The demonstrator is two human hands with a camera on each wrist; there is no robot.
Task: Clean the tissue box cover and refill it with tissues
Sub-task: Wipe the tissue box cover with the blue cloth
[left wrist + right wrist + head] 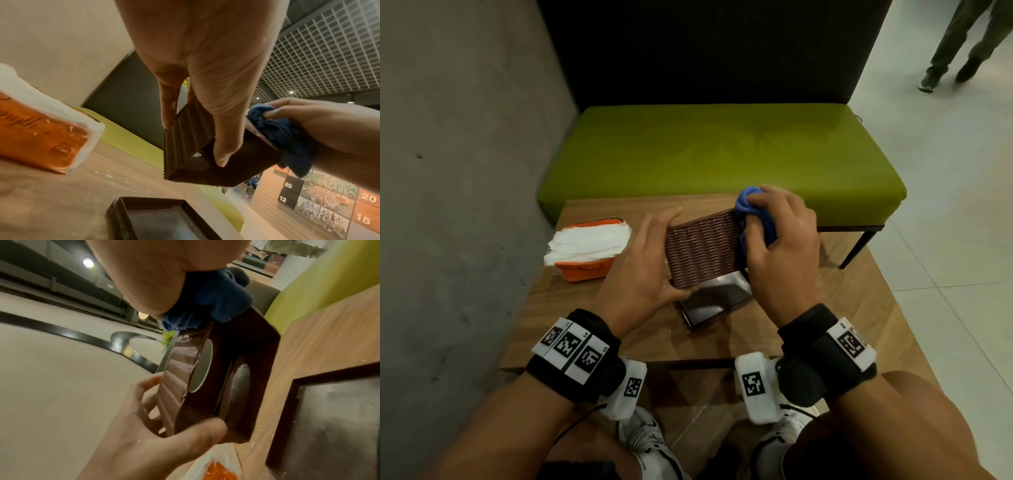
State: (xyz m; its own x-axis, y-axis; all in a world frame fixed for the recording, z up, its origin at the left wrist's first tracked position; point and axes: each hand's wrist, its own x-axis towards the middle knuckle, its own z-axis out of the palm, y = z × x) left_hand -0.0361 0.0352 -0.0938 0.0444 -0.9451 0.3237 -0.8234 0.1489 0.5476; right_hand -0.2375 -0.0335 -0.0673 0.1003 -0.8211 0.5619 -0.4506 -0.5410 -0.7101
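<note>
A dark brown ribbed tissue box cover point(702, 251) point(185, 142) point(180, 369) is lifted above the wooden table, tilted on its side. My left hand point(643, 263) point(197, 104) grips its left end, thumb below and fingers over the top. My right hand point(777, 246) point(148, 280) presses a bunched blue cloth point(753, 216) point(277, 129) point(211, 305) against the cover's right end. The cover's dark base tray point(712, 301) point(156, 217) point(329, 421) lies flat on the table under it. An opened orange pack of white tissues point(585, 248) point(41, 133) point(218, 467) lies at the left.
The small wooden table point(619, 329) stands between a grey wall on the left and a green cushioned bench point(722, 154) behind. White dust specks lie on the table near the tray. A person's legs point(962, 44) show on the tiled floor at far right.
</note>
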